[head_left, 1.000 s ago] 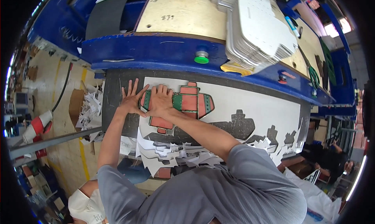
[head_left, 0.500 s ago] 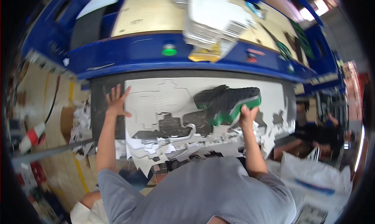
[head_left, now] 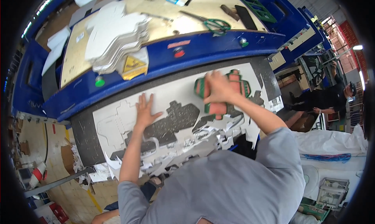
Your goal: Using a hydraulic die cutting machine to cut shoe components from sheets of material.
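Far L, a dark mat [head_left: 82, 136] shows under a white sheet [head_left: 177, 93] w/ a thin cut outline near its L end. Above, a blue machine beam [head_left: 154, 54] carries a green button [head_left: 100, 81]; a stack of white cut pieces [head_left: 111, 38] sits on the pale board behind, next to a yellow warning label [head_left: 134, 65]. A worker's L hand [head_left: 145, 111] lies on the sheet, fingers spread wide, holding nothing. Mid-sheet, dark shaped gaps open above torn scraps [head_left: 195, 133]; green-handled scissors [head_left: 216, 25] lie up top. The R hand [head_left: 219, 88] is over a red-and-green die [head_left: 235, 86] at the sheet's R end, red face up; w/ blur, can't tell if it grips or just presses. Far R, a co-worker in dark clothes [head_left: 336, 99].
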`<state>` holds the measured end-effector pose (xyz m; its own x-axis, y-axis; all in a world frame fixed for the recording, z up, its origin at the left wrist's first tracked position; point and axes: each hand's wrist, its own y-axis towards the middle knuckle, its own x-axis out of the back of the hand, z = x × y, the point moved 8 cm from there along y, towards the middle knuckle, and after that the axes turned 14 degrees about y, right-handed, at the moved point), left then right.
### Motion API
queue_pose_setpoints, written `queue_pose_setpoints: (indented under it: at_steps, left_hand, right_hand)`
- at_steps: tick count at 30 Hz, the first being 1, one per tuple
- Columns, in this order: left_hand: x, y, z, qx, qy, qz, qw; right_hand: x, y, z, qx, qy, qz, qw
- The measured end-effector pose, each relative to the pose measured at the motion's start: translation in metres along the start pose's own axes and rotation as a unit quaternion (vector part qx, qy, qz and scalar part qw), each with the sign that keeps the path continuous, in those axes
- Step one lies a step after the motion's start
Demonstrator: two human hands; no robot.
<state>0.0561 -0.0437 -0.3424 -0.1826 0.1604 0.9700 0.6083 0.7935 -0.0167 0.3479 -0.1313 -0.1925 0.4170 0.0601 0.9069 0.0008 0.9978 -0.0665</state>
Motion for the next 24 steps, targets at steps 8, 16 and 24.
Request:
queue_pose_setpoints:
  at_steps: [8, 16, 24]
  left_hand:
    - [-0.043, 0.036, -0.032, 0.085, 0.084, 0.188, 0.975]
    - [-0.026, 0.087, -0.085, 0.02, 0.023, 0.056, 0.998]
    - [-0.053, 0.11, -0.126, -0.012, 0.008, 0.037, 0.999]
  right_hand:
    - [-0.104, 0.073, -0.044, -0.03, 0.046, 0.014, 0.998]
    - [-0.032, 0.001, -0.187, -0.01, 0.239, -0.005, 0.971]
    - [-0.045, -0.051, -0.266, -0.048, 0.301, -0.033, 0.952]
